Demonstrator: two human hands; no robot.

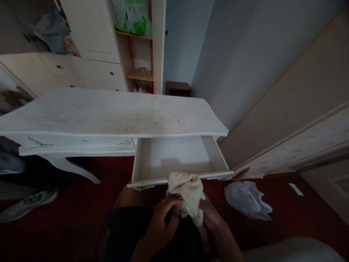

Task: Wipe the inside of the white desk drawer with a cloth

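Observation:
A crumpled cream cloth [188, 187] is bunched between my two hands, just in front of the drawer's front edge. My left hand [166, 218] pinches its lower left side, with thumb and fingers curled. From the right, my right hand [211, 214] grips the cloth, its fingers partly hidden behind the fabric. The white drawer [177, 176] is pulled out of the white table [131, 112], and the part of its inside that shows holds nothing. Dark specks and grey smudges mark the tabletop.
A white plastic bag [247, 200] lies on the red floor, right of the drawer. At the left are a curved table leg [71, 169] and a shoe [29, 205]. Behind the table stands a white cabinet [92, 72] with open shelves holding bags [133, 16].

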